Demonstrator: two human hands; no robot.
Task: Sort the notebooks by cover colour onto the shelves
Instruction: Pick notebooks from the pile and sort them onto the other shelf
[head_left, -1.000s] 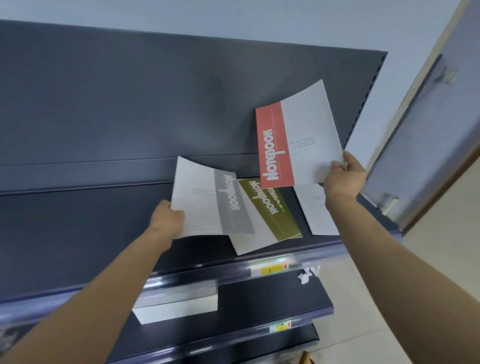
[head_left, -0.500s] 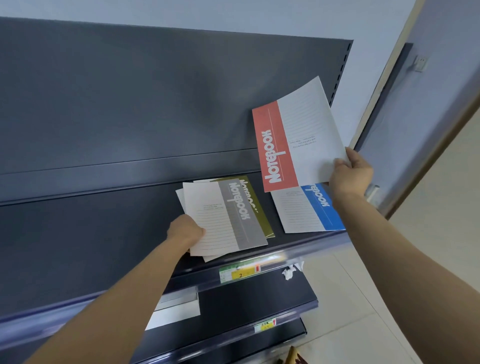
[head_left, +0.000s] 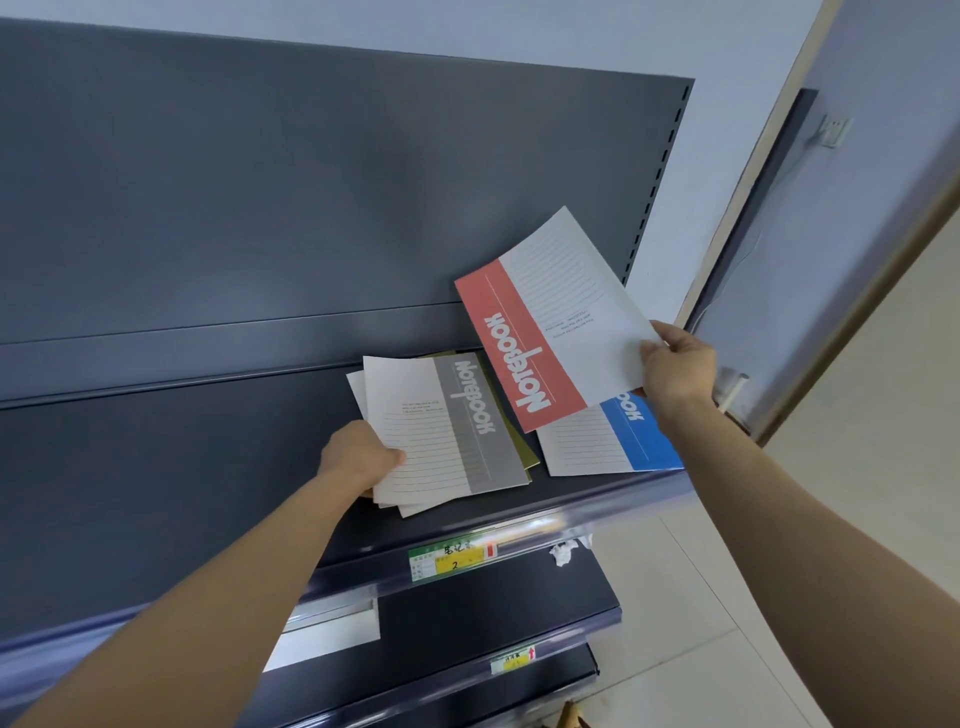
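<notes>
Grey-banded notebook flat on upper shelf, over olive notebook, blue-banded notebook beside, red-banded notebook tilted above shelf.

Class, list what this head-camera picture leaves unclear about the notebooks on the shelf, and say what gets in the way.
Head view, olive notebook: nearly all covered by the grey notebook, title hidden.
Head view, blue notebook: top hidden behind the red notebook in the right hand.
Head view, red notebook's small print: too tiny to read.
Head view, left hand: fingers hidden under the grey notebook.
</notes>
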